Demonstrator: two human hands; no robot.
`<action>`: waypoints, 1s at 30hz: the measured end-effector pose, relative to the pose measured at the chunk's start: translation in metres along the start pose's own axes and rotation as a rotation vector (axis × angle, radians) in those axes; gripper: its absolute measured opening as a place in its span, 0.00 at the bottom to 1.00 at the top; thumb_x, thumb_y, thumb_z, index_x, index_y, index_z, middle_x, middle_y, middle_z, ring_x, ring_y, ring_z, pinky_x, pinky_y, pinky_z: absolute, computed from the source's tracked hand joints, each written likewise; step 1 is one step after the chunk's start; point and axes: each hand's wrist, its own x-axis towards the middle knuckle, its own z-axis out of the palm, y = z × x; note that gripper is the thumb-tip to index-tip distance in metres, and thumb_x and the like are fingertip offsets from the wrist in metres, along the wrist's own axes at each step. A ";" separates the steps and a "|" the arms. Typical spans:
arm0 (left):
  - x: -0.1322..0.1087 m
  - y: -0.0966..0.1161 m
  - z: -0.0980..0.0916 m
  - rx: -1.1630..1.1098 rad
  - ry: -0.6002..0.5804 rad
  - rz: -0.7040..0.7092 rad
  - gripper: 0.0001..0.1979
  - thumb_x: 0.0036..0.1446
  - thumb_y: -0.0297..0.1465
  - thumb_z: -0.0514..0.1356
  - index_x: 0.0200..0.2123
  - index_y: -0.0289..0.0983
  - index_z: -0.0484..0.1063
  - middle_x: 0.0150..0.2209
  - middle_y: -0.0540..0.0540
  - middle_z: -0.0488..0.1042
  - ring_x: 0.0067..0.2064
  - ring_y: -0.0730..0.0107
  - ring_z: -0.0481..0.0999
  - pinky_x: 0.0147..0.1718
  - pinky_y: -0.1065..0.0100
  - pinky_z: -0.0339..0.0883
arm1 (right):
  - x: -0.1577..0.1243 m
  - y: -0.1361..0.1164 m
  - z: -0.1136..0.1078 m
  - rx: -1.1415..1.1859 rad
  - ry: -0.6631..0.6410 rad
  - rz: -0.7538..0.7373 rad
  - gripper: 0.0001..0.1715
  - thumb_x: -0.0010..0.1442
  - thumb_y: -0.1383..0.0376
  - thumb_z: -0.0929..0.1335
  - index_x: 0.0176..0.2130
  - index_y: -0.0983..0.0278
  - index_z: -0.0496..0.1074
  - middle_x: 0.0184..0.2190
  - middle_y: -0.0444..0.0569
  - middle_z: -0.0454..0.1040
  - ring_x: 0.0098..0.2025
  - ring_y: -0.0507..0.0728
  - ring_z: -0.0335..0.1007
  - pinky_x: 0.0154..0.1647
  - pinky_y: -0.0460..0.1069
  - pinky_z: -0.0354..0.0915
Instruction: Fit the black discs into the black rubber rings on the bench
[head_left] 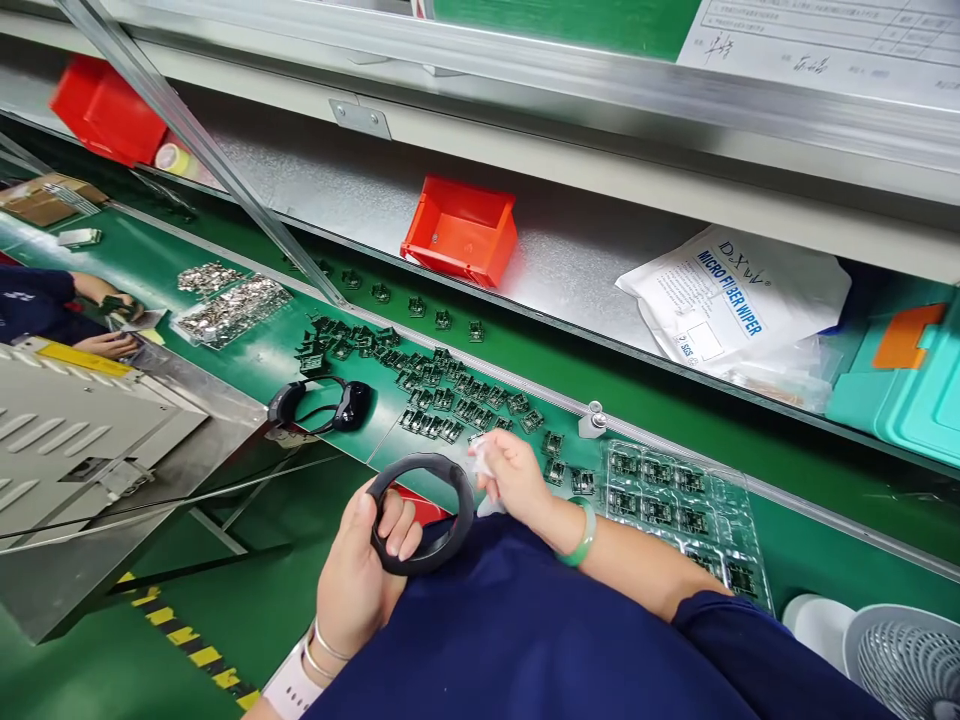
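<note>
Left hand (356,575) gripping ring (466,510), right hand (517,478) pinching cloth (480,462)

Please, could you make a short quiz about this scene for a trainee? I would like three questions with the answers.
1. Which hand grips the black ring?
2. True or false: a green bangle is on the wrist of the hand that holds the white cloth.
3. Fill in the missing word: the white packet on the shelf reads "MICRO FIBER ____".

Key: 1. left hand; 2. true; 3. WIPER.
</note>
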 end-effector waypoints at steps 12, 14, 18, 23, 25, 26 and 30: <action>-0.005 0.001 -0.001 -0.027 0.014 0.037 0.13 0.68 0.37 0.55 0.31 0.38 0.65 0.24 0.54 0.52 0.23 0.76 0.48 0.18 0.74 0.55 | -0.006 -0.012 -0.019 0.489 -0.078 0.142 0.17 0.55 0.58 0.73 0.40 0.61 0.68 0.14 0.34 0.60 0.13 0.47 0.40 0.15 0.45 0.41; -0.005 0.001 0.000 -0.025 0.009 0.036 0.13 0.67 0.37 0.55 0.30 0.38 0.65 0.24 0.54 0.52 0.23 0.76 0.49 0.18 0.74 0.55 | -0.011 -0.013 -0.017 0.475 -0.137 0.146 0.19 0.56 0.55 0.73 0.42 0.61 0.67 0.16 0.34 0.61 0.14 0.46 0.42 0.15 0.44 0.43; -0.005 0.001 0.002 0.006 0.013 0.039 0.14 0.66 0.39 0.57 0.30 0.37 0.65 0.24 0.54 0.53 0.23 0.77 0.49 0.18 0.74 0.55 | -0.025 -0.015 -0.005 0.130 -0.200 0.102 0.30 0.47 0.55 0.79 0.43 0.61 0.67 0.25 0.38 0.69 0.20 0.47 0.56 0.19 0.43 0.52; -0.005 0.000 0.001 0.034 0.033 -0.034 0.15 0.63 0.39 0.61 0.28 0.38 0.62 0.23 0.55 0.54 0.22 0.77 0.50 0.18 0.74 0.55 | -0.024 -0.011 0.003 -0.200 -0.082 0.031 0.20 0.56 0.50 0.74 0.34 0.63 0.69 0.21 0.39 0.68 0.20 0.49 0.60 0.22 0.45 0.55; -0.005 0.000 -0.001 0.014 0.016 -0.111 0.17 0.63 0.39 0.61 0.27 0.38 0.60 0.23 0.55 0.53 0.21 0.78 0.48 0.17 0.75 0.53 | -0.015 -0.013 -0.006 -0.101 -0.068 0.046 0.24 0.59 0.46 0.71 0.32 0.64 0.69 0.20 0.41 0.69 0.17 0.48 0.56 0.19 0.45 0.51; -0.005 0.001 -0.002 -0.001 0.001 -0.155 0.18 0.63 0.39 0.61 0.26 0.38 0.59 0.23 0.55 0.52 0.21 0.78 0.47 0.17 0.75 0.52 | -0.009 -0.014 -0.013 -0.003 -0.076 0.067 0.26 0.59 0.43 0.69 0.34 0.64 0.70 0.20 0.41 0.69 0.16 0.47 0.53 0.18 0.45 0.49; -0.006 0.006 -0.007 -0.026 0.022 -0.266 0.21 0.60 0.40 0.64 0.24 0.38 0.56 0.23 0.56 0.51 0.21 0.78 0.45 0.16 0.75 0.54 | 0.004 -0.024 -0.044 0.449 -0.183 0.237 0.42 0.62 0.33 0.55 0.49 0.63 0.70 0.19 0.36 0.63 0.13 0.45 0.31 0.15 0.44 0.39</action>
